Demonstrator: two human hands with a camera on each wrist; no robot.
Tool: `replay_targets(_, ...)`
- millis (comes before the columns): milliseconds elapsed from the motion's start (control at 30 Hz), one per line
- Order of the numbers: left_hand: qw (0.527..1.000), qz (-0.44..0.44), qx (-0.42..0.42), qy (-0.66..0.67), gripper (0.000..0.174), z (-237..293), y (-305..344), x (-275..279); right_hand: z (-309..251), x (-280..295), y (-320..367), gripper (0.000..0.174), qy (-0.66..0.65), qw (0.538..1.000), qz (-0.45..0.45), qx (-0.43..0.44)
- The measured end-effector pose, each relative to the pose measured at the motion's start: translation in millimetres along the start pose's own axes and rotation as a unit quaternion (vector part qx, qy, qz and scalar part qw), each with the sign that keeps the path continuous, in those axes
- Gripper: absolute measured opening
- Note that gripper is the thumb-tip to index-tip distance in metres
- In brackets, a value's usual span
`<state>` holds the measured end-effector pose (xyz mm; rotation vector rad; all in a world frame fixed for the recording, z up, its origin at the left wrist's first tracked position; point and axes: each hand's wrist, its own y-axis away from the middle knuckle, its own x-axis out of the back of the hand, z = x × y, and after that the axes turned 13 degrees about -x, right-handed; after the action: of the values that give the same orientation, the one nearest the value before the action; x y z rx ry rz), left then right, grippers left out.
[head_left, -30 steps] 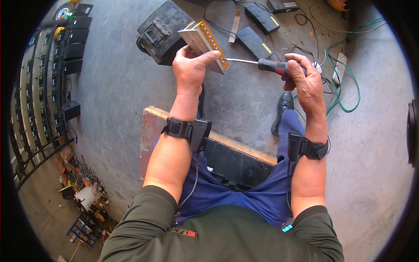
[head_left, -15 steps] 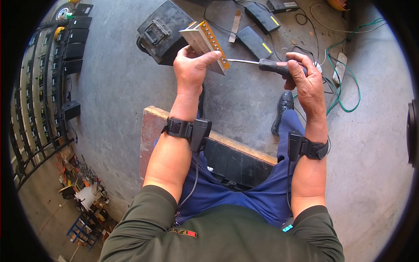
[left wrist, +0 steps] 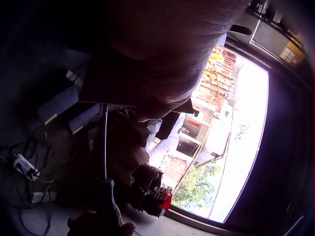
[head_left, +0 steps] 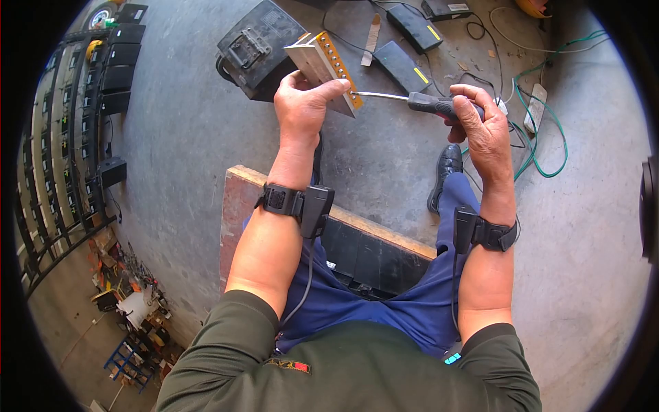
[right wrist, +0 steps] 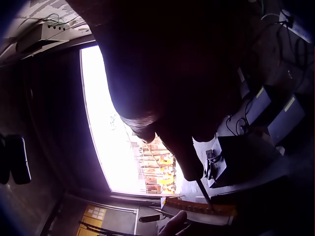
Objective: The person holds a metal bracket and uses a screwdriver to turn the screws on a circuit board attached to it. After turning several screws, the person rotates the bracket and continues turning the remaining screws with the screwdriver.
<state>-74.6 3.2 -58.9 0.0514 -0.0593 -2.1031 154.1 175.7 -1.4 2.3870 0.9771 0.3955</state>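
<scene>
My left hand grips a flat metal piece, thumb on its near face. Along the piece's right edge runs an orange-yellow strip with a row of round screw heads. In my right hand is a screwdriver with a dark handle, held between thumb and fingers. Its shaft points left, and the tip meets the strip near its lower end. The left wrist view shows the screwdriver shaft reaching the edge of the piece, which is dark there. From the right wrist, the strip appears under the tip.
Behind the left hand a black case stands on the concrete floor. Black boxes with yellow labels, cables and a white power strip lie ahead. A wooden-edged board is by the legs. A black rack stands left.
The screwdriver handle has turned about its axis: red patches that showed earlier are now mostly out of sight. Both hands and the metal piece have shifted very slightly right.
</scene>
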Motion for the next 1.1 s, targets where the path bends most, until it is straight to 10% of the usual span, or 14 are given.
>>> replay_targets(200,1.000,0.003,-0.005,-0.002,0.066,-1,0,0,5,-4,1,0.048,0.043,0.985,0.036,0.163)
replay_targets(433,1.000,-0.002,-0.003,0.007,0.066,-2,-1,1,-2,0,1,0.051,0.038,0.999,0.006,-0.001)
replay_targets(700,1.000,-0.001,-0.007,0.003,0.067,-3,-1,1,5,-7,1,0.043,0.058,0.981,0.056,0.179)
replay_targets(933,1.000,-0.004,0.000,0.010,0.066,1,0,0,3,0,-2,0.042,0.005,1.000,-0.011,0.013)
replay_targets(1100,1.000,0.000,-0.007,0.009,0.066,-2,-1,0,8,-6,-2,0.044,0.044,0.984,0.041,0.170)
